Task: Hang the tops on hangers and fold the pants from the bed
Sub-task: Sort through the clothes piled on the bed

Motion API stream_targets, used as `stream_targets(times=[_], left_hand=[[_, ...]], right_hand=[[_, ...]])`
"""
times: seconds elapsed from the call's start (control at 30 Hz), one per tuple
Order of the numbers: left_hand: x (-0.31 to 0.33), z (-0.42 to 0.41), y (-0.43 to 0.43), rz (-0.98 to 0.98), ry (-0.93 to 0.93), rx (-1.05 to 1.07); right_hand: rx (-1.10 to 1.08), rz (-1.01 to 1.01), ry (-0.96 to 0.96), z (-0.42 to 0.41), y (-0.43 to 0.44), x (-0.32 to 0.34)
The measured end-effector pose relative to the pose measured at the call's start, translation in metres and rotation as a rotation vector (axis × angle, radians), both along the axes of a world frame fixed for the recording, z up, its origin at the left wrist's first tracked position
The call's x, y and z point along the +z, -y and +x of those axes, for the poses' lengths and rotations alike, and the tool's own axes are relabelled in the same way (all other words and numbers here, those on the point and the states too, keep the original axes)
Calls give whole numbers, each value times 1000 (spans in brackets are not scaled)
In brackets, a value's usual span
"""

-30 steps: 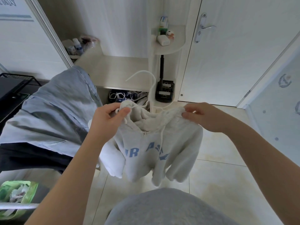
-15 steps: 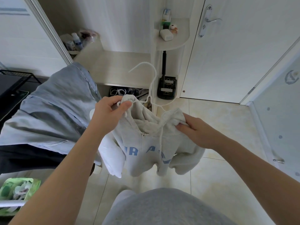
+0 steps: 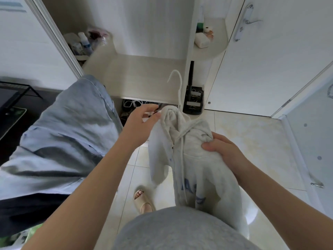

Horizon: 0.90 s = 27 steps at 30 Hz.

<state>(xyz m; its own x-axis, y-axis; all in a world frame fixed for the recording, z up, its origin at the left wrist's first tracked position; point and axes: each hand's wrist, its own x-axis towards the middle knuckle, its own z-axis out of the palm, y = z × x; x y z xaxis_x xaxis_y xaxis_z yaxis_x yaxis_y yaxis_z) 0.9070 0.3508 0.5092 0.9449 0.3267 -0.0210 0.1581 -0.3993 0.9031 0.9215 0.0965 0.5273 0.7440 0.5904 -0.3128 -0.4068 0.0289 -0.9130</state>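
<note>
A light grey zip hoodie with blue letters hangs in front of me on a white hanger, whose hook sticks up above the hood. My right hand grips the hoodie's right shoulder, thumb over the bunched cloth. My left hand is at the hoodie's left shoulder with fingers relaxed, touching the cloth beside the hood; whether it holds anything I cannot tell. The hanger's arms are hidden inside the hoodie.
A pale blue garment hangs over a dark one at my left. An open wardrobe shelf lies ahead, with shoes beneath it. A white door stands at the right. A sandalled foot is on the tiled floor.
The hoodie has turned sideways and dropped lower. My right hand slid down to the right shoulder, and my left hand loosened its grip at the hood.
</note>
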Motion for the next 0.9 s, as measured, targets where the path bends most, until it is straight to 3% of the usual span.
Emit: stream_targets(times=[0.17,0.37,0.67,0.9], left_hand=[[19,9,-42,-30,-68,-285],[71,46,-89,18,-67,-498],[170,83,-162,35,161,-439],[252,124,-211,249,285,-272]], right_hand=[[-162,76,-18,35,-62,25],[-254,109,201,86,-146,84],[-365,78,547,171,-263,213],[-340,223,683,235,-351,325]])
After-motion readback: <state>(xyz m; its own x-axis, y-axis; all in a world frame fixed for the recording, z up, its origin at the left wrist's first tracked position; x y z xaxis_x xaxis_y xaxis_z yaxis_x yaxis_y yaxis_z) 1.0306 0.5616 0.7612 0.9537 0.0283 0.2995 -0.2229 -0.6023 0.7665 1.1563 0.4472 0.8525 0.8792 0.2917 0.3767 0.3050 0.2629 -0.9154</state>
